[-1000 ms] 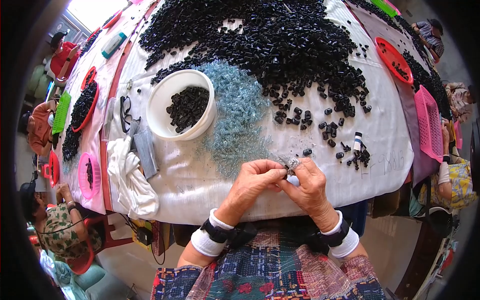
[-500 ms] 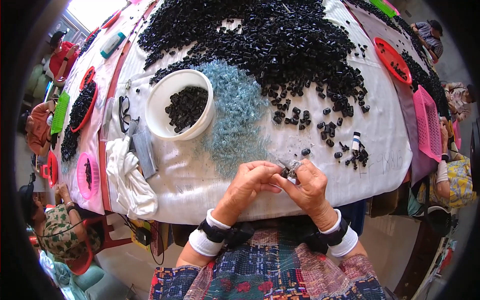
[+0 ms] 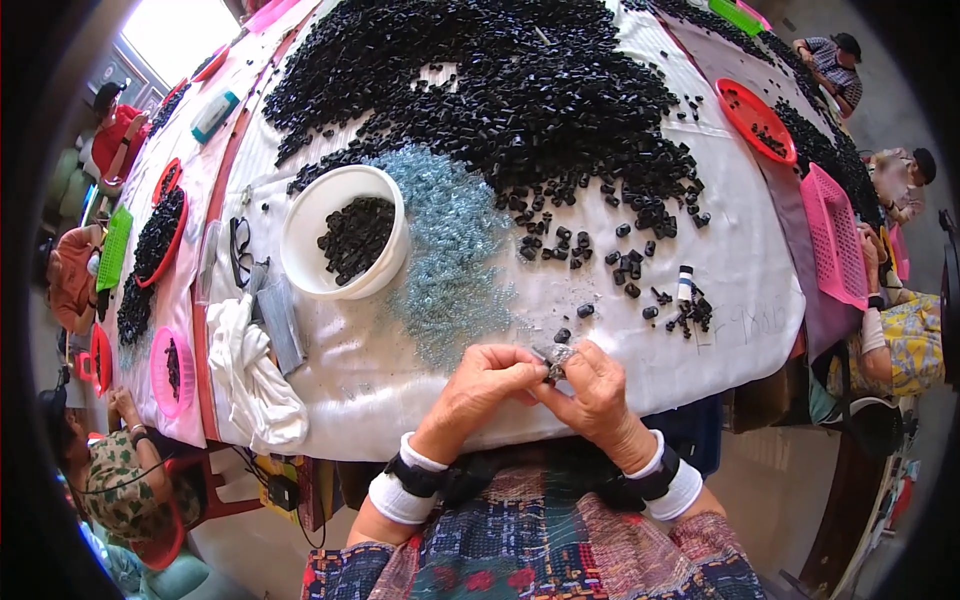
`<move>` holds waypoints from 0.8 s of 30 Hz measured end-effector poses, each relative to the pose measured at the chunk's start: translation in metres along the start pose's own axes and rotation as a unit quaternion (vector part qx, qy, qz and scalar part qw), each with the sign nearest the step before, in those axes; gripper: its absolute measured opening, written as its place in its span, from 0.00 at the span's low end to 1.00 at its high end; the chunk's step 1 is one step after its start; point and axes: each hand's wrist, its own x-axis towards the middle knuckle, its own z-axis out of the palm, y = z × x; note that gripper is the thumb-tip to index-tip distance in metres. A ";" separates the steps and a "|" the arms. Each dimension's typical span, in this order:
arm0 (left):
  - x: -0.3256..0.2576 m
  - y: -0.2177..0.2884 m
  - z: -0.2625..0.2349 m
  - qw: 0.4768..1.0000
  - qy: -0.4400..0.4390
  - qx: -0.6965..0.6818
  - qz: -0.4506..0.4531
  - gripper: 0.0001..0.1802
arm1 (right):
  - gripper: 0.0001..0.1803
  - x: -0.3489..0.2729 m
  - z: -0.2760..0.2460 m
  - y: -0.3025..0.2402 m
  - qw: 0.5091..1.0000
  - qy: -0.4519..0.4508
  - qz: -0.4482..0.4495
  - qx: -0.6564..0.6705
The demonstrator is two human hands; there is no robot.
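Note:
Both my hands meet at the near edge of the white cloth (image 3: 345,400), fingertips almost touching. My left hand (image 3: 485,390) is closed in a pinch around a small black plastic piece (image 3: 550,378), partly hidden by the fingers. Thumb and fingers of my right hand (image 3: 592,395) are closed on a small clump of shiny wire springs (image 3: 561,353), right against the black piece. Just beyond the fingertips, two loose black cylindrical pieces (image 3: 586,311) lie on the cloth. A pile of pale blue-silver springs (image 3: 445,250) spreads ahead of my left hand.
A white tub (image 3: 300,235) holding black pieces stands left of the springs. Beyond is a large heap of black pieces (image 3: 500,90). Eyeglasses (image 3: 240,250) and a white cloth bundle (image 3: 245,370) lie at left; a small white-and-black bottle (image 3: 685,283) is at right. Other people sit along both sides.
The whole view has shifted slightly. My hands keep their pinch close together. A second loose black piece now shows on the cloth just beyond my fingertips.

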 end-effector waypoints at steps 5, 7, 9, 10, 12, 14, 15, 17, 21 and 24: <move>-0.003 0.011 -0.002 0.999 0.018 -0.036 0.026 0.11 | 0.17 0.009 -0.015 -0.003 0.995 -0.016 0.039 0.089; -0.004 0.024 -0.011 0.987 0.058 -0.111 0.100 0.11 | 0.19 0.008 -0.026 0.015 0.996 -0.032 0.064 0.060; -0.007 0.041 -0.028 0.964 0.086 -0.166 0.189 0.11 | 0.17 0.018 -0.030 0.034 0.991 -0.026 0.093 -0.095; -0.006 0.050 -0.035 0.953 0.111 -0.194 0.205 0.11 | 0.17 0.024 -0.030 0.042 0.991 -0.024 0.092 -0.097; -0.010 0.065 -0.058 0.928 0.159 -0.246 0.230 0.12 | 0.15 0.038 -0.024 0.056 0.987 -0.039 0.079 -0.134; -0.012 0.076 -0.077 0.912 0.179 -0.285 0.235 0.12 | 0.15 0.052 -0.020 0.064 0.986 -0.050 0.067 -0.144; -0.012 0.079 -0.083 0.902 0.196 -0.296 0.248 0.12 | 0.15 0.058 -0.015 0.068 0.985 -0.065 0.057 -0.151; -0.012 0.082 -0.094 0.895 0.210 -0.297 0.258 0.13 | 0.17 0.067 -0.003 0.076 0.980 -0.082 0.068 -0.170; -0.014 0.083 -0.098 0.896 0.192 -0.312 0.250 0.15 | 0.19 0.066 0.012 0.083 0.957 -0.164 0.070 -0.229; -0.017 0.078 -0.081 0.906 0.185 -0.294 0.244 0.14 | 0.16 0.054 0.004 0.067 0.967 -0.148 0.028 -0.205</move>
